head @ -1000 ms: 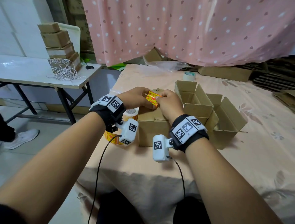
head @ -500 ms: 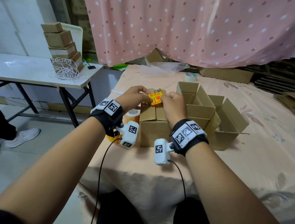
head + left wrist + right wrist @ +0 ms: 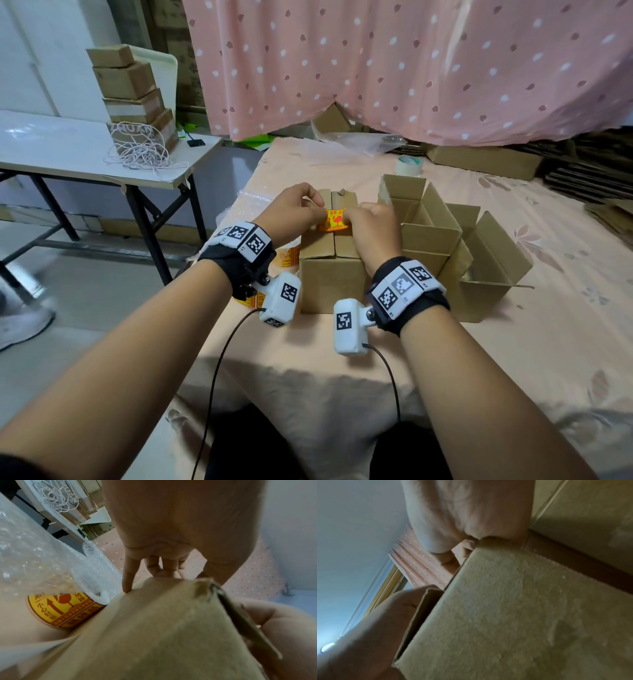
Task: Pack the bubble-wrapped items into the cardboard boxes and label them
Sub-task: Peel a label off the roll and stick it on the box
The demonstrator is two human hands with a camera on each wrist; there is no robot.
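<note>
A closed cardboard box (image 3: pixel 332 270) stands near the table's front left edge. A yellow-and-red label (image 3: pixel 334 221) lies across the seam of its top flaps. My left hand (image 3: pixel 308 210) pinches the label's left edge, and my right hand (image 3: pixel 358 216) pinches its right edge. In the left wrist view the left hand's fingers (image 3: pixel 127 574) reach down onto the box top (image 3: pixel 163 628). The right wrist view shows my palm (image 3: pixel 462 513) over the box (image 3: pixel 505 608); the label is hidden there. The box's contents are not visible.
A roll of the same labels (image 3: pixel 286 257) (image 3: pixel 65 608) stands left of the box, with bubble wrap (image 3: pixel 246 202) behind it. Open cardboard boxes (image 3: pixel 428 222) crowd the right side. A tape roll (image 3: pixel 407 166) lies farther back. A side table (image 3: pixel 68 150) carries stacked boxes and cord.
Both hands have brought the label from just above the box down onto the seam of its top flaps. The box has not moved.
</note>
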